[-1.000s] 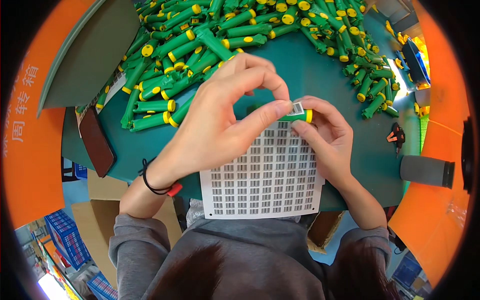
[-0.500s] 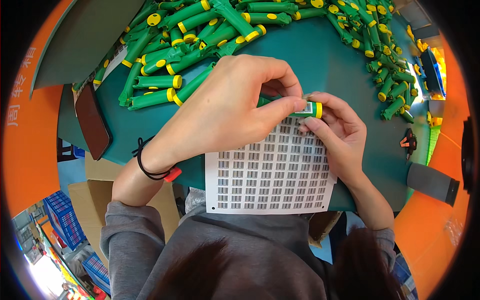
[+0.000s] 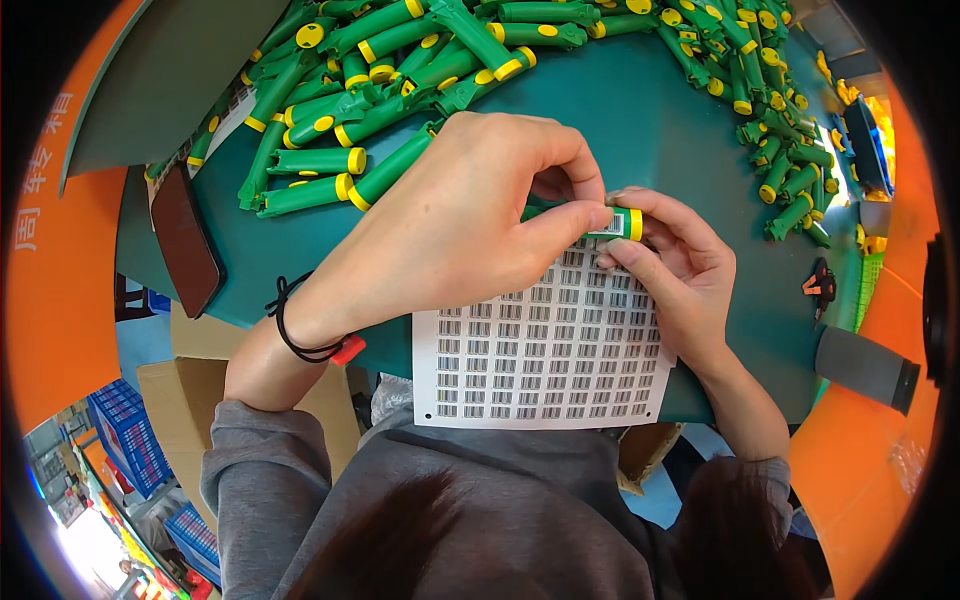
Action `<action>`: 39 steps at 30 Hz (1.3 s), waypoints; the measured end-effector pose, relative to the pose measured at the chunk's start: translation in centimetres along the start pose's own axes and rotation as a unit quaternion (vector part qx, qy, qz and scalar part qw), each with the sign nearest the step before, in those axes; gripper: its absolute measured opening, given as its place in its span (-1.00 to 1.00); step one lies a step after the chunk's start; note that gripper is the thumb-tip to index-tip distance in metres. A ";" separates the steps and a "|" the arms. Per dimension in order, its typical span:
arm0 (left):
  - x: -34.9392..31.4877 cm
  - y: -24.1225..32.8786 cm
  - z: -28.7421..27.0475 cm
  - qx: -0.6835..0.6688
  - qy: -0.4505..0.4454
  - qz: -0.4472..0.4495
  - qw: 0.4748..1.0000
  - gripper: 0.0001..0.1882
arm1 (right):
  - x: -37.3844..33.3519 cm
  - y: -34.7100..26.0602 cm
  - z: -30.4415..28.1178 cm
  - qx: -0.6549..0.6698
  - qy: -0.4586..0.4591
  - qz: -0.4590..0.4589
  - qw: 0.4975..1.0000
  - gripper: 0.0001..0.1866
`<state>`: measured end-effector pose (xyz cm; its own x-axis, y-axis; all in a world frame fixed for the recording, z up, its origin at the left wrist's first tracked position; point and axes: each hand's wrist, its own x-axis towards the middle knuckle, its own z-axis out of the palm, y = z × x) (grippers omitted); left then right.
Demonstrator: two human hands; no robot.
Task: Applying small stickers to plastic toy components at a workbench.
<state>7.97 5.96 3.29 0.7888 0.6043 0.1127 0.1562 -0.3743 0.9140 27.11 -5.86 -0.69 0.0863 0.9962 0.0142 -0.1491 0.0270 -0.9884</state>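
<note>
Above a white sheet of barcode stickers [image 3: 545, 422], both my hands are closed on a green plastic tube with a yellow end ring [image 3: 637, 224]. My right hand [image 3: 692, 275] grips it near the yellow ring, thumb below and fingers above. My left hand [image 3: 470, 210] reaches across from the left, its thumb pressed on a small white barcode sticker [image 3: 612, 226] on the tube's side. The tube's far left part is mostly hidden behind my left hand. The sheet lies at the table's near edge, its upper part covered by my hands.
Many green tubes with yellow ends are heaped at the back left [image 3: 400, 100] and back right [image 3: 790, 170] of the green table [image 3: 600, 110]. A dark brown flat case [image 3: 188, 245] lies at left. Small black-and-orange snips [image 3: 820, 290] and a grey cylinder [image 3: 865, 368] are at right.
Almost nothing differs. The hands and tube stay in place, with the left thumb shifted very slightly along the sticker; the whole view has moved a few pixels.
</note>
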 end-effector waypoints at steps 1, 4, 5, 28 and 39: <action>0.0 0.0 0.0 0.006 -0.001 0.000 1.000 -0.90 | 0.0 0.0 0.1 0.000 0.000 0.000 1.000 -0.61; 0.0 0.1 0.0 0.017 0.000 0.002 1.000 -0.89 | 0.0 0.0 0.2 0.005 0.011 -0.009 1.000 -0.61; 0.0 0.0 0.0 0.017 0.000 0.002 1.000 -0.89 | 0.0 0.1 0.1 0.000 0.008 -0.009 1.000 -0.61; -0.1 -0.3 -0.2 0.018 -0.025 -0.014 0.999 -0.86 | -0.1 0.2 -0.1 -0.019 0.000 0.014 1.000 -0.61; -0.3 -0.2 -0.3 0.025 -0.034 -0.023 0.999 -0.86 | -0.1 0.0 0.3 -0.022 -0.002 0.008 1.000 -0.64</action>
<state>7.54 6.04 3.18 0.8179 0.5738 0.0425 0.2222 -0.3831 0.8966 26.83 -5.94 -0.62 0.0794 0.9968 -0.0017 -0.1064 0.0068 -0.9943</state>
